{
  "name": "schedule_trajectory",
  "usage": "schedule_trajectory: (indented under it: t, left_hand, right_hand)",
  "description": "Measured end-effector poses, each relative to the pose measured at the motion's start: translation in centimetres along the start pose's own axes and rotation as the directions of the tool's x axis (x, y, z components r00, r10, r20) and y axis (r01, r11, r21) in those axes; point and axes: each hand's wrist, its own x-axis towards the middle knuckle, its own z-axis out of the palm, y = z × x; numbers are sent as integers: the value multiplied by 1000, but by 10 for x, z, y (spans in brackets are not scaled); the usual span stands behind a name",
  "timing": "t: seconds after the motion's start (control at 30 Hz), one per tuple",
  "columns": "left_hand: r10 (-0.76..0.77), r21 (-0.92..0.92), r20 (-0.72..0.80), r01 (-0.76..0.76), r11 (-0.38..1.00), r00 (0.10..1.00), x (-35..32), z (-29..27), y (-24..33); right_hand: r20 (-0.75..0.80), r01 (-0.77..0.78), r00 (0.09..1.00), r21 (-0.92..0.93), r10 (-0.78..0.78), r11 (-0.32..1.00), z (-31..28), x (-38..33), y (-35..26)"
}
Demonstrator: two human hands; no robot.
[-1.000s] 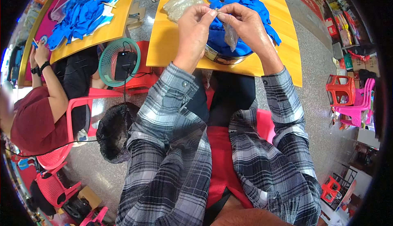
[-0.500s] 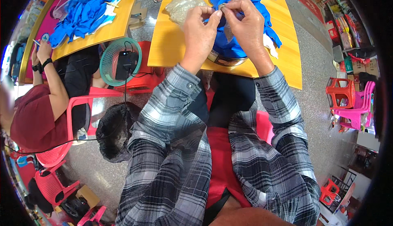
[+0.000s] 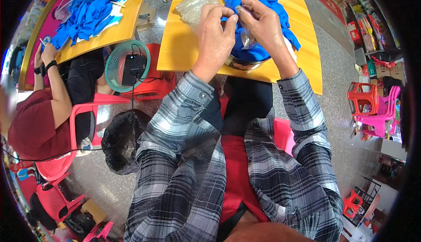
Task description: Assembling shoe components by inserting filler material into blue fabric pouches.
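My right hand (image 3: 264, 23) is closed, thumb against fingers, on a small clear plastic bag (image 3: 247, 39) that hangs below it over the near end of the table. Close beside it, my left hand (image 3: 215, 33) has thumb and forefinger drawn together; anything between them is too small to make out. Under the hands, a round metal-sided container (image 3: 245, 64) holds crumpled blue material. More soft blue pieces (image 3: 267, 0) lie heaped behind my right hand. To the left of my left hand rests a bunch of crumpled clear plastic bags (image 3: 192, 8).
My yellow table (image 3: 175, 49) ends just before my lap. At left, a person in a dark red top (image 3: 39, 123) works at another yellow table (image 3: 103, 46) piled with blue pieces. A green basket (image 3: 115, 73) and a black-lined bin (image 3: 118, 143) stand between us. Stools (image 3: 363, 98) are at right.
My hands have moved slightly apart, and the clear bag now hangs from my right hand. At left, the other person's hands have shifted a little.
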Motion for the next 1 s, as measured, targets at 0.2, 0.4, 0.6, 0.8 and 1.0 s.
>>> schedule_trajectory:
  t: [0.2,0.4,0.6,0.8,1.0]
  left_hand:
    - [-406,-319,101,416,852,908,-2,2,-11]
    - [88,-33,-92,-92,995,992,-4,7,4]
    - [197,85,5,-197,977,980,-17,8,2]
    - [156,92,24,-157,983,988,-6,3,-3]
    - [-397,-410,247,467,784,884,-15,0,-7]
  right_hand:
    - [-13,116,992,-275,-125,954,3,0,-14]
    - [-46,56,996,-306,-74,950,1,5,-16]
    - [138,-391,920,357,367,848,3,-2,5]
    - [323,-641,767,416,554,645,0,-5,-2]
    - [538,-716,693,442,479,540,-18,-3,7]
